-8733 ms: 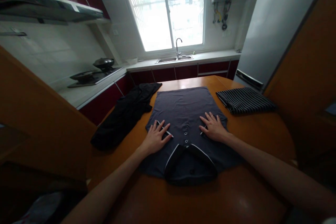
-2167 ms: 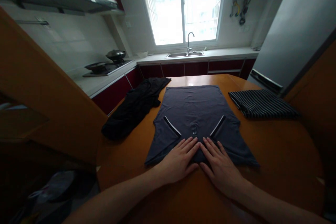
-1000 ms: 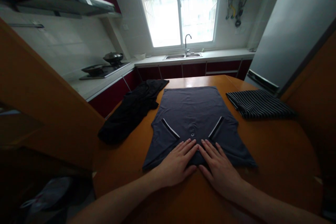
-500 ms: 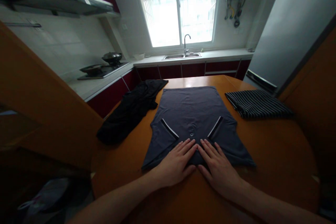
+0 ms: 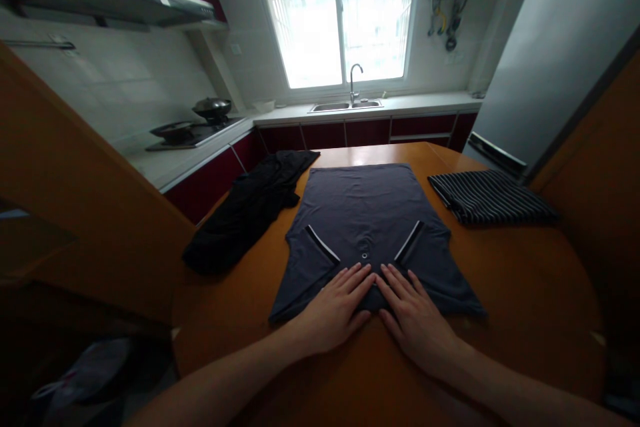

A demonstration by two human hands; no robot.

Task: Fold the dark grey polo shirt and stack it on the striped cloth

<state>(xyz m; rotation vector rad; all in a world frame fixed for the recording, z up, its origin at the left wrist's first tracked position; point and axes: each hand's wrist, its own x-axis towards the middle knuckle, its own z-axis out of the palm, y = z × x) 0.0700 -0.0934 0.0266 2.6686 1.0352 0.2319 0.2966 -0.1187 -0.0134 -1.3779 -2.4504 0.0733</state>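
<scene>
A dark grey polo shirt (image 5: 367, 213) lies flat on the orange wooden table (image 5: 520, 280), both sleeves folded in so their white-trimmed cuffs slant toward a round snap at the middle. My left hand (image 5: 334, 307) and my right hand (image 5: 414, 317) lie side by side, palms down with fingers stretched out, on the shirt's near edge, where the collar is hidden under them. Neither hand holds anything.
A crumpled black garment (image 5: 247, 210) lies at the table's left edge. A folded striped garment (image 5: 487, 195) sits at the right. Beyond are a counter with a sink (image 5: 345, 105), a stove with pans (image 5: 193, 127), a window and a refrigerator (image 5: 545, 60).
Since the first frame the collar end was folded under and my hands came together at the shirt's near edge. Over the last second the hands have stayed put.
</scene>
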